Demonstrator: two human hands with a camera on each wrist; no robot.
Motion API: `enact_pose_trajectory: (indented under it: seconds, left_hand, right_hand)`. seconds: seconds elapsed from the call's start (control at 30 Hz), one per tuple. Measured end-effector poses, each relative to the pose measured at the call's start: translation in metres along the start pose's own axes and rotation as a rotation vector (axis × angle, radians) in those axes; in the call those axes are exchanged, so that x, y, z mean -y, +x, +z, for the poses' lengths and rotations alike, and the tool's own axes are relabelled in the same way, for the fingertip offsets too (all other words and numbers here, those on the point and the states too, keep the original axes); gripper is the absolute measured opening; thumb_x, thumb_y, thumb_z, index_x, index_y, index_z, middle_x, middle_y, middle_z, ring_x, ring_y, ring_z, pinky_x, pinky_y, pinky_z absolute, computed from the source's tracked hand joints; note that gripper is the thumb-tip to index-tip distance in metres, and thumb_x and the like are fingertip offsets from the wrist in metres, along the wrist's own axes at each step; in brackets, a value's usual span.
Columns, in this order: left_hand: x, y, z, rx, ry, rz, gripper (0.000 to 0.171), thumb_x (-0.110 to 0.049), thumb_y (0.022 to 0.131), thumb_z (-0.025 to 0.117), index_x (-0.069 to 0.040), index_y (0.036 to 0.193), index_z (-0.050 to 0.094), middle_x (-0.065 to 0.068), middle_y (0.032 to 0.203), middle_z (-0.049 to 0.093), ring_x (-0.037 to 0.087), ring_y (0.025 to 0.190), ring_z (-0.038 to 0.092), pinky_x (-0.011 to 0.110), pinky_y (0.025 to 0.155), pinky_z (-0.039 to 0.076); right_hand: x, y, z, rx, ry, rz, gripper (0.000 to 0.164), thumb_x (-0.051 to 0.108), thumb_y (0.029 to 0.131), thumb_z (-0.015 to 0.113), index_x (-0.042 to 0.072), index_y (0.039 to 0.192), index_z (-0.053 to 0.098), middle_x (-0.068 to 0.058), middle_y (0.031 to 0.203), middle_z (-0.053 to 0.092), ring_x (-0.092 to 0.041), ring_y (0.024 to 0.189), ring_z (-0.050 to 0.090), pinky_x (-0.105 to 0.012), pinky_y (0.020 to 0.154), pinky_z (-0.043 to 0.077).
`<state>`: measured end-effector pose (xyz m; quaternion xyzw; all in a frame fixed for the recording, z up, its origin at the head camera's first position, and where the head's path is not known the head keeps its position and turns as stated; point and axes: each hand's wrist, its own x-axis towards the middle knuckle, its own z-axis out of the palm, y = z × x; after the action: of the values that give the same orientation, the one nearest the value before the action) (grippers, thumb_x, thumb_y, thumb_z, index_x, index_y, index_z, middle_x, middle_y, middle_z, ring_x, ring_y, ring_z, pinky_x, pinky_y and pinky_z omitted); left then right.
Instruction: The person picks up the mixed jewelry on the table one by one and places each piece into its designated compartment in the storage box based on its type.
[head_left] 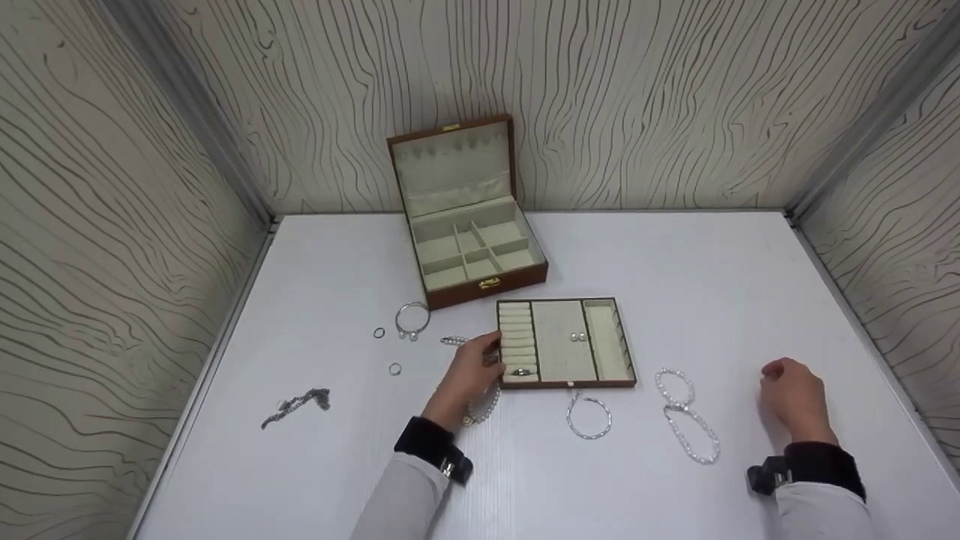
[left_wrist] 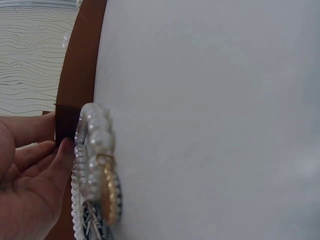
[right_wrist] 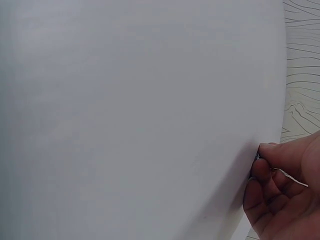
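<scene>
My left hand grips the left side of a jewelry tray, thumb and fingers around its brown edge. Ring rolls fill the tray's left section, with a ring in the lowest slots. Pearl earrings sit on the middle panel. Partly hidden under this hand, a pearl bracelet with a gold-rimmed charm lies against the tray. Far to the right, my right hand pinches a small silvery ring above the table, mostly covered by the fingers.
An open brown jewelry box with bare compartments stands behind the tray. On the left lie a bangle, two rings and a tangled chain. A silvery bracelet and beaded bracelets lie in front and right.
</scene>
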<state>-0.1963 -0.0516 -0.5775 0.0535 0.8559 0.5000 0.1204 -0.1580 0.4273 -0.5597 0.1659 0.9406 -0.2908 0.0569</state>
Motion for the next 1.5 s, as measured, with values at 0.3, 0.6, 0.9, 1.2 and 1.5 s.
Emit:
enact_pose_trajectory:
  seconds: [0.3,0.6,0.9,1.2,1.5]
  left_hand:
    - [0.002,-0.002,0.0,0.008,-0.035,-0.012,0.061,-0.001,0.092,0.063,-0.005,0.148,0.04,0.012,0.144,0.05,0.022,0.132,0.046,0.032,0.107,0.039]
    - [0.004,-0.001,0.0,0.001,-0.037,0.024,0.06,0.002,0.091,0.063,-0.001,0.146,0.042,0.016,0.141,0.051,0.025,0.13,0.048,0.033,0.106,0.04]
    - [0.004,0.0,-0.001,-0.004,-0.02,0.056,0.059,0.001,0.09,0.064,-0.001,0.146,0.043,0.015,0.14,0.053,0.026,0.129,0.05,0.034,0.107,0.039]
    - [0.003,0.001,-0.002,0.006,-0.016,0.049,0.059,0.001,0.091,0.064,0.0,0.146,0.042,0.016,0.14,0.052,0.027,0.131,0.048,0.037,0.109,0.036]
    - [0.003,0.001,-0.003,0.006,-0.023,0.069,0.059,0.003,0.09,0.064,0.002,0.144,0.043,0.019,0.138,0.053,0.028,0.128,0.05,0.035,0.107,0.039]
  right_hand:
    - [0.011,-0.003,0.002,0.029,0.016,0.011,0.026,0.002,0.097,0.045,-0.015,0.116,0.053,-0.037,0.113,0.051,-0.051,0.102,0.051,-0.051,0.076,0.048]
    - [0.049,-0.002,0.018,-0.016,0.054,-0.113,0.027,0.001,0.095,0.053,-0.013,0.118,0.055,-0.03,0.104,0.059,-0.038,0.089,0.063,-0.037,0.068,0.052]
    - [0.103,-0.012,0.025,-0.005,0.122,-0.262,0.023,0.005,0.095,0.059,-0.008,0.113,0.061,-0.022,0.101,0.064,-0.031,0.087,0.068,-0.024,0.064,0.051]
    - [0.146,-0.028,0.035,0.089,0.187,-0.353,0.025,0.001,0.096,0.057,-0.007,0.119,0.062,-0.019,0.105,0.066,-0.028,0.091,0.07,-0.024,0.07,0.053]
    - [0.185,-0.039,0.069,0.158,0.283,-0.515,0.02,-0.006,0.092,0.061,-0.005,0.111,0.069,-0.017,0.102,0.069,-0.026,0.088,0.07,-0.031,0.072,0.057]
